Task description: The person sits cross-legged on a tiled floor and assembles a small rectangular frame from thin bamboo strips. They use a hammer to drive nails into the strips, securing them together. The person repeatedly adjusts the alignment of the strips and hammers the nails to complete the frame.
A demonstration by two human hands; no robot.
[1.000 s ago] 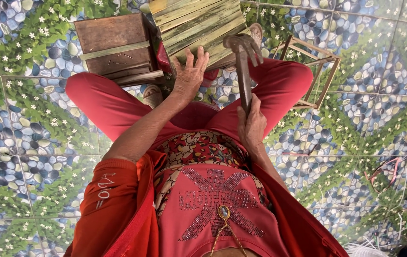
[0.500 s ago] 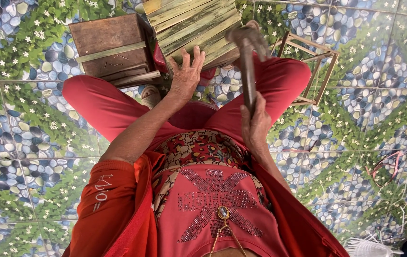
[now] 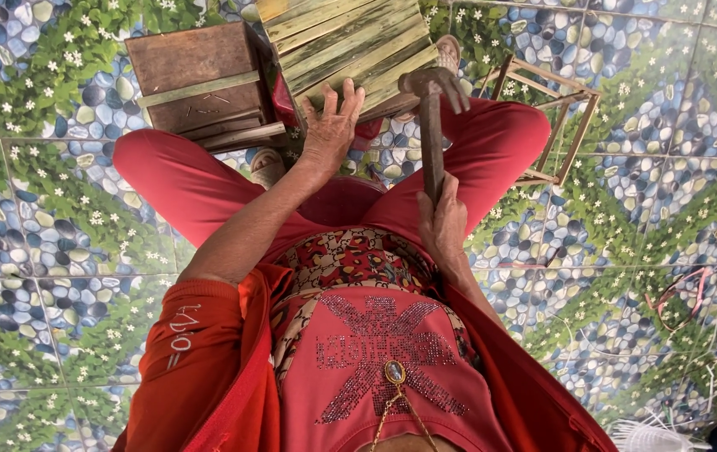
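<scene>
My left hand (image 3: 331,125) lies spread on the bamboo slat panel (image 3: 346,46); right hand (image 3: 444,224) grips hammer (image 3: 431,125), head just beside the panel

The person sits on the tiled floor (image 3: 57,251) with knees spread, and the panel of bamboo strips (image 3: 346,46) lies just ahead between them, the left hand (image 3: 331,125) resting on its near edge. To the panel's left sits a wooden box (image 3: 199,84), touching it; to its right stands an open wooden frame (image 3: 555,125) beside the right knee. The right hand (image 3: 442,226), nearer the body, holds a hammer (image 3: 432,125) upright, its head at the panel's right corner.
</scene>
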